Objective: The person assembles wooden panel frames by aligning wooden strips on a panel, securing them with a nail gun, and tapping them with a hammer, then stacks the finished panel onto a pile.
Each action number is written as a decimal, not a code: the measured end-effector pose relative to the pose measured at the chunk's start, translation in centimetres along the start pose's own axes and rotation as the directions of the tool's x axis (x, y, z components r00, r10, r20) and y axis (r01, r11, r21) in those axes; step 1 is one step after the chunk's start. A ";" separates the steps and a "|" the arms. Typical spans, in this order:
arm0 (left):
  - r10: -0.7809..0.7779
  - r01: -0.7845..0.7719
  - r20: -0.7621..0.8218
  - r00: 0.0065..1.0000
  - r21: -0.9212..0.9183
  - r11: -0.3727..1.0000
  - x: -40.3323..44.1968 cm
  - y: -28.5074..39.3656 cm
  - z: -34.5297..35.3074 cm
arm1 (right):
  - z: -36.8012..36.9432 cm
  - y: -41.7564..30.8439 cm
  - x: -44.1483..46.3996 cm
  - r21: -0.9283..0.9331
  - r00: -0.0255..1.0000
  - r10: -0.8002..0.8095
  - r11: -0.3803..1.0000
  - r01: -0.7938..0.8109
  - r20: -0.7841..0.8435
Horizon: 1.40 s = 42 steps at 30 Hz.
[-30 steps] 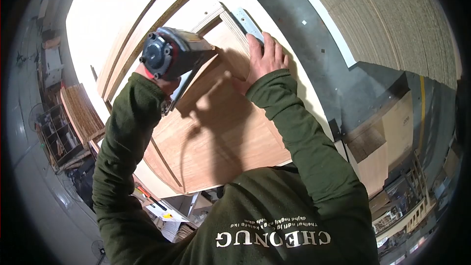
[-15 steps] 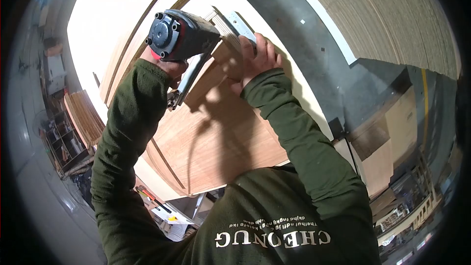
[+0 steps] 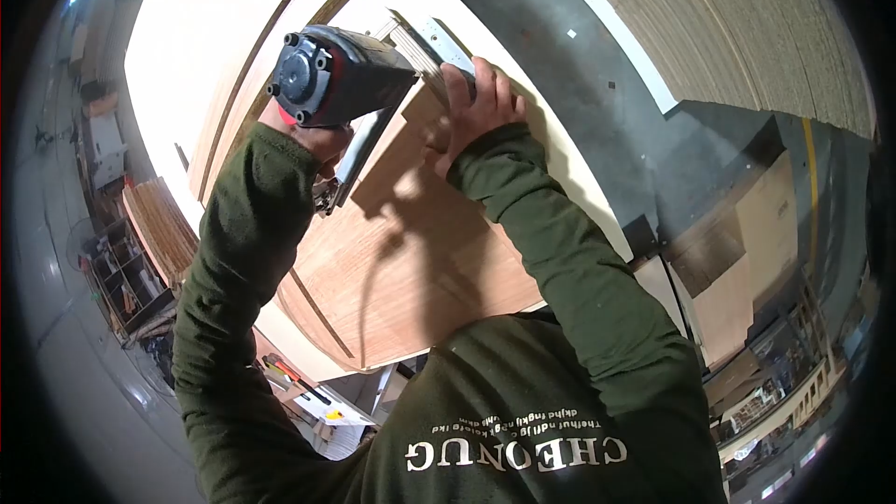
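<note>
My left hand (image 3: pixel 322 142) is closed around the handle of a nail gun (image 3: pixel 359 75), a black tool with a red band and a bolted round cap. Its nose rests by the edge of several thin wooden strips (image 3: pixel 411 49); the exact contact is hidden. My right hand (image 3: pixel 481 112) is closed over the far side of those strips, fingers on the end of a pale grey metal strip with holes (image 3: pixel 446 42) and thumb toward the wood. The gun's silver magazine (image 3: pixel 364 149) slants down over a reddish wooden panel (image 3: pixel 420 271).
The panel lies on a large white board (image 3: pixel 187 28) with more wooden strips (image 3: pixel 271 65). Stacked boards (image 3: pixel 747 28) stand across the grey floor at right. At left are a pile of boards (image 3: pixel 159 224) and a divided box (image 3: pixel 126 271). An orange-handled tool (image 3: pixel 289 369) lies below.
The nail gun and my left hand have shifted slightly left and down in view. My right hand and the strips also sit a little further left. Both grips look unchanged.
</note>
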State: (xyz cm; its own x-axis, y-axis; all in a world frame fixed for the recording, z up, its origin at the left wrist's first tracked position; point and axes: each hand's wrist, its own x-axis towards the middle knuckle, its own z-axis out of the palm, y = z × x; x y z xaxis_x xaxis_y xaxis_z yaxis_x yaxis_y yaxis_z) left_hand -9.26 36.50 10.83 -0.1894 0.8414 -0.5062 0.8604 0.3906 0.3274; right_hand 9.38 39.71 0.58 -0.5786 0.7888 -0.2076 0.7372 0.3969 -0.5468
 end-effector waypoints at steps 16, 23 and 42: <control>0.115 -0.120 -0.034 0.993 -0.242 0.963 -2.1 -5.2 1.3 | -0.7 -0.4 -0.2 -0.013 1.000 -0.006 1.000 0.006 -0.025; 0.087 -0.085 -0.058 0.994 0.031 0.996 -2.6 -4.1 2.0 | 0.2 0.2 0.4 -0.086 0.998 -0.019 0.996 0.014 -0.057; 0.315 -0.316 -0.047 0.948 -0.016 0.949 -7.6 2.8 6.0 | -2.0 6.4 -12.4 -0.086 0.998 -0.020 0.996 0.025 0.057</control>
State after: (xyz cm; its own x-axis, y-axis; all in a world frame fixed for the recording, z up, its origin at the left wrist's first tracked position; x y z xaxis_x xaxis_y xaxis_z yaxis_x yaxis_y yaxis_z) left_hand -2.59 28.95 10.76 0.0687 0.9383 -0.3390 0.8685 0.1110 0.4831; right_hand 21.92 33.39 1.25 -0.6124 0.7524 -0.2427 0.7498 0.4554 -0.4799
